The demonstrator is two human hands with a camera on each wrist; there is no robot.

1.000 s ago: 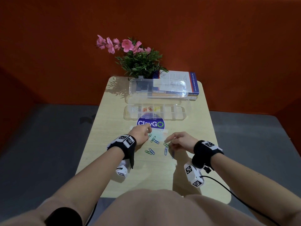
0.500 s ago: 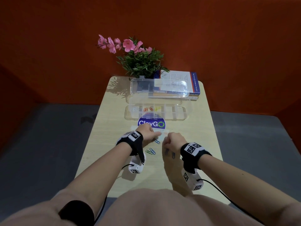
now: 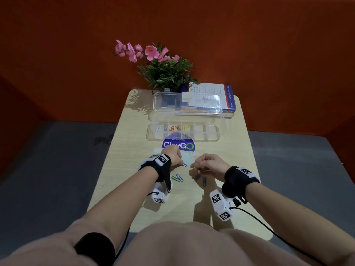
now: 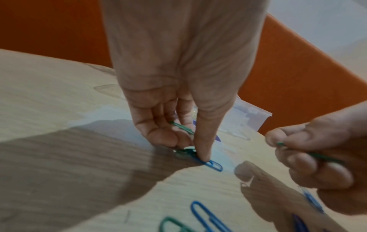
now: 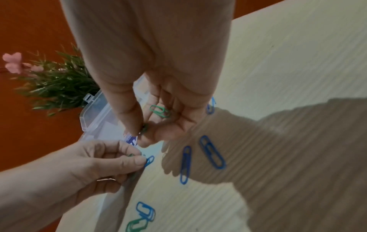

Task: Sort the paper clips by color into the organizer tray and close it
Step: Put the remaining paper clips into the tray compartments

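The clear organizer tray (image 3: 217,134) sits mid-table with its lid (image 3: 169,101) up; white, orange and yellow clips lie in its left compartments. My left hand (image 3: 177,160) keeps one green paper clip (image 4: 181,126) in its curled fingers and pinches another green clip (image 4: 185,151) against the table, where it lies hooked to a blue clip (image 4: 213,164). My right hand (image 3: 194,167) hovers just above the table, a green clip (image 5: 160,110) tucked under its fingers and a second (image 5: 144,130) pinched at the fingertips. Loose blue clips (image 3: 204,181) and a green-blue pair (image 3: 177,178) lie below the hands.
A round ClayGO sticker (image 3: 178,145) marks the table between hands and tray. A potted plant with pink flowers (image 3: 165,73) and a book (image 3: 211,96) stand behind the lid. The table (image 3: 119,169) is narrow, with grey floor on both sides.
My right hand has lifted off the table with a green clip and turned palm-in. My left hand has shifted slightly nearer, onto the joined green and blue clips.
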